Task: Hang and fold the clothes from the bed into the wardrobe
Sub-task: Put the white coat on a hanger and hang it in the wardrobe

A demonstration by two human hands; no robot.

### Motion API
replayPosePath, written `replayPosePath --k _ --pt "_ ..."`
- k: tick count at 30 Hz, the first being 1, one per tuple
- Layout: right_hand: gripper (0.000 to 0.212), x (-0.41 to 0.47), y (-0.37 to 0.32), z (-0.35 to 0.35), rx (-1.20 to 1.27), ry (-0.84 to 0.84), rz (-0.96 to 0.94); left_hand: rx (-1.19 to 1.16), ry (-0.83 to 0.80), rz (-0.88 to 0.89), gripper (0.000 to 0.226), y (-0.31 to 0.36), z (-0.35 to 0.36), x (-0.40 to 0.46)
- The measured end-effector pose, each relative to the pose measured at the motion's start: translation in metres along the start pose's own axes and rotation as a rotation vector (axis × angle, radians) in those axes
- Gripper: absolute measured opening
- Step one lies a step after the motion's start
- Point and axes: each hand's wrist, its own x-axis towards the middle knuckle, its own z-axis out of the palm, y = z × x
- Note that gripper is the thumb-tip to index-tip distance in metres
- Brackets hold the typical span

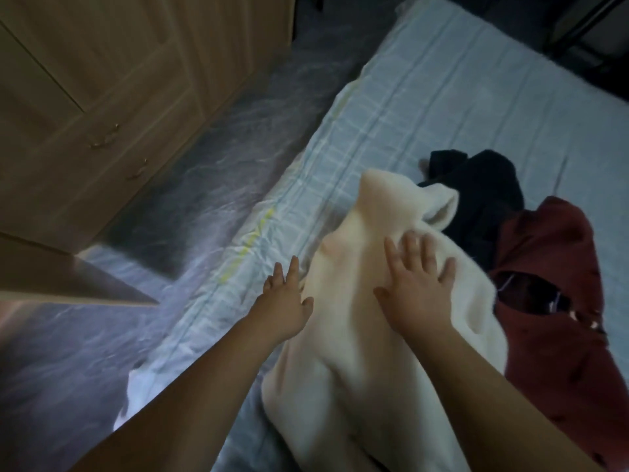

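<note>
The cream garment [357, 318] is being smoothed flat on the bed [442, 97] by the spread-fingered right hand [417, 284] and left hand [286, 301], so folding seemingly comes next.

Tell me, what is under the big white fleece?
The white fleece lies on the bed; pale checked sheet shows around it. Its right edge overlaps the red garment. The right hand presses flat on top. Anything else beneath is covered.

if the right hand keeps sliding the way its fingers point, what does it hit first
Probably the raised cream fold of the cream garment that the right hand rests on; the black garment lies beyond it.
</note>
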Motion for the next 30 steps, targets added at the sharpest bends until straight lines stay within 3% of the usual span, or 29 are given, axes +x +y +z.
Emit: replayPosePath --k 3,10,13,18,21,24,28,30 --pt "0.068 -0.004 0.013 0.022 -0.071 -0.122 0.029 0.020 0.058 0.090 0.087 0.033 0.005 0.010" --pt "0.039 -0.061 0.043 0.042 -0.001 -0.016 -0.041 0.049 0.081 0.263 0.083 0.091 0.005 0.005" --pt "0.040 -0.093 0.046 0.050 0.119 -0.098 -0.062 0.096 0.031 0.271 0.083 0.098 0.024 0.004" --pt "0.053 -0.137 0.049 0.081 0.263 -0.262 0.000 0.221 -0.207 0.301 0.072 0.084 0.085 -0.004" --pt "0.051 -0.149 0.058 0.079 0.264 -0.312 -0.008 0.234 -0.209 0.312 0.070 0.082 0.108 -0.012" --pt "0.041 -0.144 0.055 0.045 0.243 -0.222 -0.058 0.284 -0.189 0.334 0.069 0.079 0.111 -0.015" --pt "0.036 -0.117 0.037 -0.008 0.438 0.171 -0.081 0.433 -0.213 0.396 0.072 0.065 0.136 -0.010" --pt "0.046 -0.090 0.032 -0.011 0.504 0.154 -0.191 0.488 -0.223 0.446 0.080 0.058 0.149 -0.016"
